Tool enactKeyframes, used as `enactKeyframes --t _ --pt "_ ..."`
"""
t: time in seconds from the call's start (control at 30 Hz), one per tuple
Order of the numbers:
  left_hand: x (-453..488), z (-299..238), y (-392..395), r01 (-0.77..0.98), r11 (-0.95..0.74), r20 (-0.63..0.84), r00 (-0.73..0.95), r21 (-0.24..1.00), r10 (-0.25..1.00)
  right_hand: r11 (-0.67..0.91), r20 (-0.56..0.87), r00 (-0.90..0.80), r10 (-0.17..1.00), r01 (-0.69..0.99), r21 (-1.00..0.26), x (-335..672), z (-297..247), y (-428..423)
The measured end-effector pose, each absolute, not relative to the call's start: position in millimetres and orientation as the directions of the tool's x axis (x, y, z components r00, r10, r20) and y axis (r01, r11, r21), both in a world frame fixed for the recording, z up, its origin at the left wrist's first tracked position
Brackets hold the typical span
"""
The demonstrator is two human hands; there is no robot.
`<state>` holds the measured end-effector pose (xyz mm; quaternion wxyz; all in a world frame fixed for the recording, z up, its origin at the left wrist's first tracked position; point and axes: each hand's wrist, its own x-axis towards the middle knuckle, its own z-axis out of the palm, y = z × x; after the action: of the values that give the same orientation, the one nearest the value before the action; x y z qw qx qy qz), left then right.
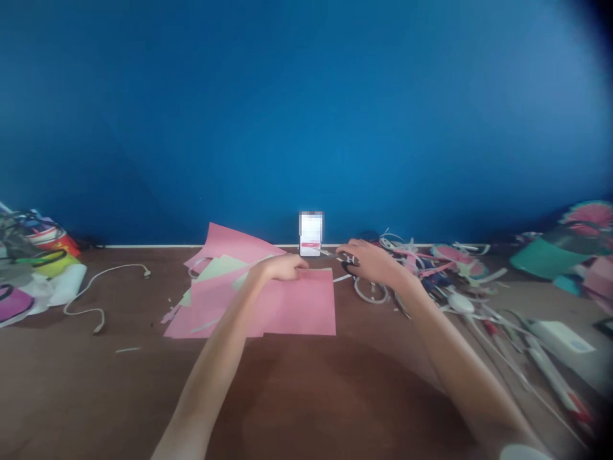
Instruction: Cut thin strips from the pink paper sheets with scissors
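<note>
My left hand (pixel 283 267) is over a pink sheet of paper (pixel 306 306), fingers curled together at its far edge as if pinching it. Between finger and thumb of my right hand (pixel 366 259) is a pair of scissors (pixel 353 267). Its dark handle shows under the fingers, and the thin blades point left, towards the left hand. More pink paper (pixel 239 239) and pale green paper (pixel 218 268) lie partly under the sheet. A phone (pixel 310 235) with a lit screen stands upright just behind the hands.
A white cable (pixel 103 271) lies on the brown table (pixel 297 396) at left, near a heap of colourful items (pixel 48 255). Right of my hands are tangled paper strips and cords (pixel 431 262), a white box (pixel 562 337) and green paper (pixel 546 255). A blue wall (pixel 306 115) rises behind.
</note>
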<state>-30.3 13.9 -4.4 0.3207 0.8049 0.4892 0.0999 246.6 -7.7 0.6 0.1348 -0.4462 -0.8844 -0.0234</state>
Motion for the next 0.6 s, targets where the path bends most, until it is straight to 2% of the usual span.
enactKeyframes --t 0.1,0.37,0.6 --pt "-26 -1 13 0.719 -0.339 -0.197 0.549 0.607 0.813 0.579 0.253 -0.561 0.788 0.815 0.003 245 2 -10" --pt "1 4 1 0.657 -0.518 0.089 0.57 0.547 0.817 0.573 0.191 -0.587 0.787 0.809 0.129 234 3 -17" --pt "1 1 -2 0.646 -0.529 0.111 0.572 0.55 0.813 0.59 0.224 -0.621 0.751 0.784 0.192 232 3 -18"
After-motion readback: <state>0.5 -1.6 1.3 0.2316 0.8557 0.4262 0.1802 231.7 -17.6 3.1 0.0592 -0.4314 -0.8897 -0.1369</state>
